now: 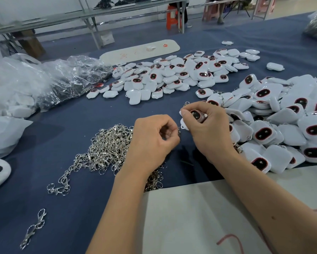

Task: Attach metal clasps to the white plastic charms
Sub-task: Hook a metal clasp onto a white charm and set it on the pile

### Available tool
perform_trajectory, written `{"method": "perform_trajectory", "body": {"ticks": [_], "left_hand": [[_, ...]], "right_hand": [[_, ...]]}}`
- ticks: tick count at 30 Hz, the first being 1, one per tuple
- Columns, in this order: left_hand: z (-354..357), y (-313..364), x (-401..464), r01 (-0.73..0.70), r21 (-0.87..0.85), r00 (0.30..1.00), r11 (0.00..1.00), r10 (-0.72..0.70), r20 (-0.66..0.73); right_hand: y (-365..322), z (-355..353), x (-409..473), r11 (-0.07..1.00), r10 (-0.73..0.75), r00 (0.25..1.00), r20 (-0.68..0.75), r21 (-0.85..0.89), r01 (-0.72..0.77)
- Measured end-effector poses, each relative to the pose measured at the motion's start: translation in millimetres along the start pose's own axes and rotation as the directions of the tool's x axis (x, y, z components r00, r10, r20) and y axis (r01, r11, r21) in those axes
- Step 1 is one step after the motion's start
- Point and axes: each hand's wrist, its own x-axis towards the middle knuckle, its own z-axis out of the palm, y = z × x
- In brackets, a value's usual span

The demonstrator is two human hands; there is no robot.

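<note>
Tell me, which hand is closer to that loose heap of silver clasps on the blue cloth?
The left hand: it hovers right at the heap of clasps, overlapping its right edge. The right hand is farther right, holding a white charm beside the charm pile.

left hand (152,140): fingers curled, pinching | right hand (207,129): curled, gripping

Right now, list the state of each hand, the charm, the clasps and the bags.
Left hand: curled, pinching a metal clasp.
Right hand: gripping a white charm.
White charm: held above the cloth, its loop beside the clasp.
Clasp pile: loose, tangled.
Charm piles: heaped, loose.
Plastic bags: crumpled, lying flat.
</note>
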Motion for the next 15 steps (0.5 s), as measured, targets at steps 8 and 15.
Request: {"method": "perform_trajectory", "body": {"ticks": [8, 15], "left_hand": [[-0.5, 4.2, 0.3, -0.039, 0.038, 0.997, 0.999, 0.036, 0.073], [0.7, 2.4, -1.0, -0.033, 0.035, 0.997, 0.999, 0.031, 0.065]], "right_hand": [[1.4, -1.0, 2.0, 1.0, 0.013, 1.0, -0.01, -0.015, -0.014], [0.0, -0.7, 0.8, 0.998, -0.019, 1.0, 0.004, -0.058, 0.019]]}}
